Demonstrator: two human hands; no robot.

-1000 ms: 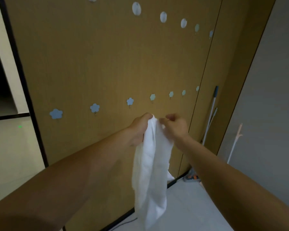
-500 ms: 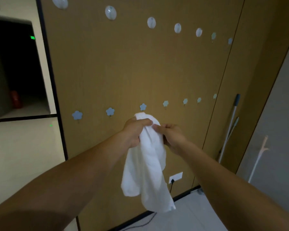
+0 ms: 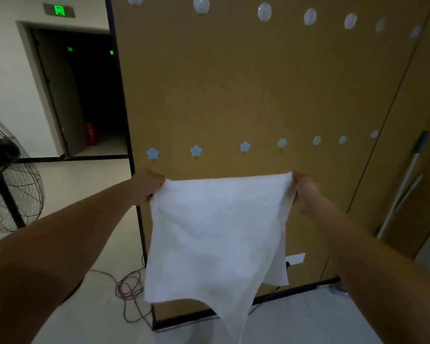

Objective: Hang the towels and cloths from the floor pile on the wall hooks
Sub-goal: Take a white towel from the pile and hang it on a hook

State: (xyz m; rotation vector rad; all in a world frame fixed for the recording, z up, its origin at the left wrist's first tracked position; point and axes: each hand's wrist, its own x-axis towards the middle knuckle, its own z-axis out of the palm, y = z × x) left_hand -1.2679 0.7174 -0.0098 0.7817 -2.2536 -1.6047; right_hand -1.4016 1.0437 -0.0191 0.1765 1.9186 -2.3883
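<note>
A white towel hangs spread flat in front of the brown wall panel. My left hand grips its upper left corner and my right hand grips its upper right corner, the top edge stretched taut between them. Just above that edge runs a row of blue flower-shaped hooks, all bare. Higher up is a second row of round pale hooks, also bare. The floor pile is out of view.
A standing fan is at the left by a dark doorway. Purple and grey cables lie on the floor by the panel's foot. A mop handle leans in the right corner. A wall socket sits low on the panel.
My hands have pulled apart, spreading the bunched towel out flat. The view has swung left, bringing the fan and doorway into sight.
</note>
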